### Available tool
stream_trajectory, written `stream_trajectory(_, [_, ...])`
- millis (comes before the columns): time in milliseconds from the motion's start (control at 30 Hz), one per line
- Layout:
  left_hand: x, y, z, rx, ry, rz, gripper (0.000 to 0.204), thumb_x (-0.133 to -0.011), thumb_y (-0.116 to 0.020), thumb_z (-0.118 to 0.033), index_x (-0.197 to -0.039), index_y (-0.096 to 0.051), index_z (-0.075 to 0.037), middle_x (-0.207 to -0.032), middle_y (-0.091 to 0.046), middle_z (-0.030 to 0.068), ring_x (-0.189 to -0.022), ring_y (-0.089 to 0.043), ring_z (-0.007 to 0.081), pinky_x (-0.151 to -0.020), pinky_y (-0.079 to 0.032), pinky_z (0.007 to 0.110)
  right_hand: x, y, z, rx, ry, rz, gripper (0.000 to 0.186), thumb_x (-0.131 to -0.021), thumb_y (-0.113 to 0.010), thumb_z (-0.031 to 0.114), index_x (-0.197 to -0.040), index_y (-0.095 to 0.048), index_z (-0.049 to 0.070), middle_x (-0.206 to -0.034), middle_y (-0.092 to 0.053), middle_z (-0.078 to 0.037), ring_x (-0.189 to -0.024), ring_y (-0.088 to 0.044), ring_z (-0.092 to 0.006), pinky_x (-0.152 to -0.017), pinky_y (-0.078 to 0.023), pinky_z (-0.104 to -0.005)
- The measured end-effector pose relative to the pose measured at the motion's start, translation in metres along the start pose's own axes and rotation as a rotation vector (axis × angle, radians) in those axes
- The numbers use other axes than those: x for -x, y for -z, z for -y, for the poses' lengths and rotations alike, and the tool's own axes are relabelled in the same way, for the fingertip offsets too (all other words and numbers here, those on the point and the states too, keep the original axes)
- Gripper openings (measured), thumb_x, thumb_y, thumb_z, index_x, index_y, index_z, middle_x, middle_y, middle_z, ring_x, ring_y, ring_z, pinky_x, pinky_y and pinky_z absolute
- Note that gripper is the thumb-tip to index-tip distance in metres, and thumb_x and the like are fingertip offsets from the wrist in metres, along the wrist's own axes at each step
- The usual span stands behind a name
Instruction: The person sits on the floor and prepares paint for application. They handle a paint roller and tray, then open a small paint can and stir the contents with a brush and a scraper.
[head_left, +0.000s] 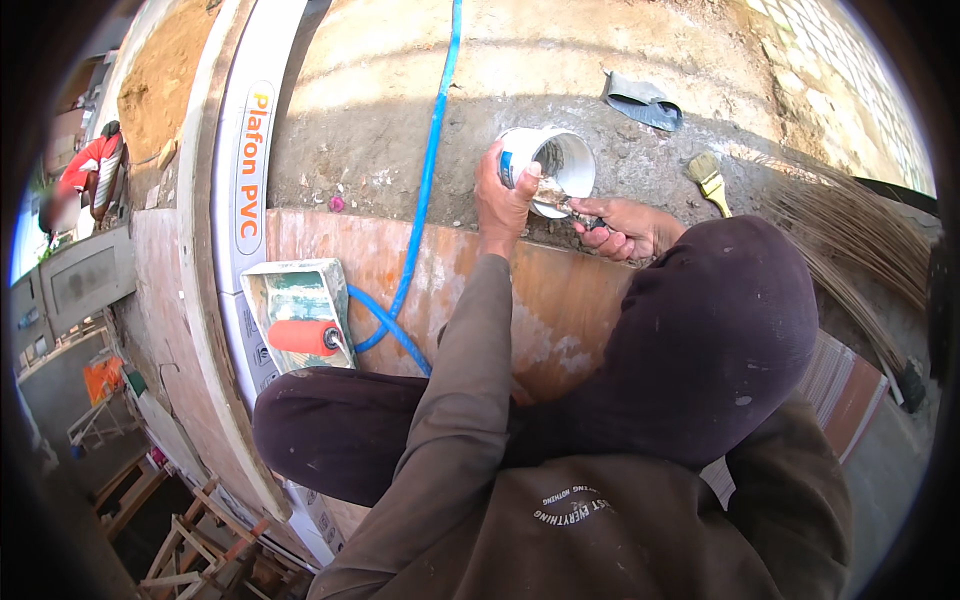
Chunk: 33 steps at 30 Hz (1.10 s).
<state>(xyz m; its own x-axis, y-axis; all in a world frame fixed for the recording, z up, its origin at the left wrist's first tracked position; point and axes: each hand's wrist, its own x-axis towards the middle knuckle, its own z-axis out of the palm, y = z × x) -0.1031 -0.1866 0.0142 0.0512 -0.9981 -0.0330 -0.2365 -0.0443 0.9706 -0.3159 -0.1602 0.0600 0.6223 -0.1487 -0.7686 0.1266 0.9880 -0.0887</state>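
A small white plastic bucket [575, 150] is tipped on its side above the ground, its mouth toward the right. My left hand [502, 200] grips it by the wall, fingers along the outside and thumb near the rim. Grey residue coats part of the inside. My right hand [630, 228] is closed around the dark handle of a small scraper-like tool [560, 198]. Its smeared, metal-looking blade reaches into the bucket mouth. The blade's exact shape is hard to make out.
A paint tray [335, 275] with an orange roller [303, 337] lies left, beside a blue hose [428, 170] and a long white box [250, 150]. On the right are a paintbrush [709, 182], a stick broom [850, 230] and a cut grey piece [643, 102]. Another person [95, 170] bends far left.
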Motion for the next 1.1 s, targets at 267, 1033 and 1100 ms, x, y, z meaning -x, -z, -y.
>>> stream_trajectory(267, [0.002, 0.025, 0.005, 0.174, 0.165, 0.051, 0.082, -0.088, -0.070, -0.058, -0.141, -0.048, -0.001, -0.122, -0.059, 0.0155, -0.112, -0.058, 0.0243, -0.099, -0.046, 0.038, 0.008, -0.015, 0.012, 1.290, 0.598, -0.705, 0.037, -0.105, -0.053, 0.040, -0.097, -0.058, 0.004, -0.071, -0.065, -0.010, -0.053, -0.062, -0.0213, -0.048, -0.048, -0.0348])
stream_trajectory(1033, [-0.013, 0.032, -0.005, 0.218, 0.202, 0.257, 0.096, -0.076, -0.086, -0.042, -0.152, -0.045, -0.001, -0.138, -0.058, 0.0137, -0.125, -0.056, 0.0207, -0.105, -0.046, 0.033, 0.000, -0.015, 0.011, 0.757, 0.178, -0.389, 0.053, -0.104, -0.052, 0.048, -0.088, -0.058, -0.003, -0.064, -0.057, -0.008, -0.059, -0.065, -0.0188, -0.056, -0.051, -0.0390])
stream_trajectory(1100, [-0.014, 0.028, -0.004, 0.271, 0.271, 0.263, 0.096, -0.076, -0.087, -0.042, -0.151, -0.045, 0.002, -0.135, -0.060, 0.0135, -0.121, -0.058, 0.0195, -0.104, -0.047, 0.033, 0.007, -0.016, 0.016, 1.053, 0.308, -0.518, 0.047, -0.103, -0.055, 0.044, -0.095, -0.063, -0.002, -0.069, -0.065, -0.011, -0.066, -0.069, -0.0224, -0.059, -0.052, -0.0412])
